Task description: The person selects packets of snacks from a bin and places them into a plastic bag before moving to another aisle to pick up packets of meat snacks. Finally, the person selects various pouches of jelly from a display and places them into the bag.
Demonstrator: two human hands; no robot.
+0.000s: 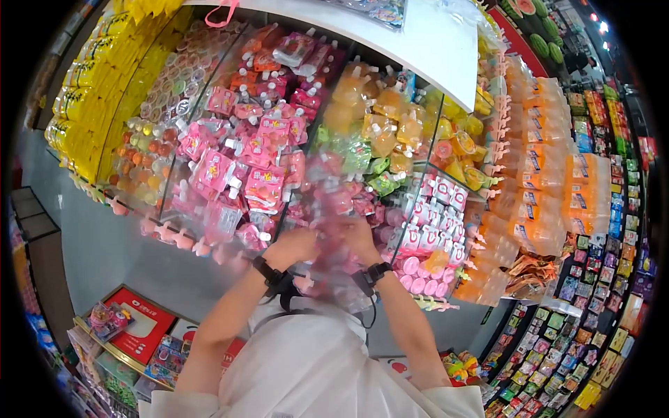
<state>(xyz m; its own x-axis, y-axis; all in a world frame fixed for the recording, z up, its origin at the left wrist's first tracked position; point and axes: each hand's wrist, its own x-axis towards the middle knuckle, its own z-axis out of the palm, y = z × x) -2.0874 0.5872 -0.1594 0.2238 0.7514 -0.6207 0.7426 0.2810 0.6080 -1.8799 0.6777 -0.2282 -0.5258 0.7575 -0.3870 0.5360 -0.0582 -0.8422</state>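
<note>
My left hand (296,248) and my right hand (356,239) are close together at the near edge of the candy display, both with fingers curled in. Between them is a blurred, see-through plastic bag (334,261) with a pinkish look, and both hands grip its sides. The fingertips are smeared by motion. Just beyond the hands lie pink jelly pouches (265,187) with white caps. Right of my right hand are white-and-pink packs (428,216) and pink round cups (420,276). Amber and green pouches (380,129) lie farther back.
Clear dividers (411,209) separate the bins. At left hang yellow packs (87,90) beside small round jelly cups (182,80). A white panel (432,52) overhangs the back. Orange packs (540,174) stand at right, by crowded shelves (550,348). A red box (143,324) sits low left.
</note>
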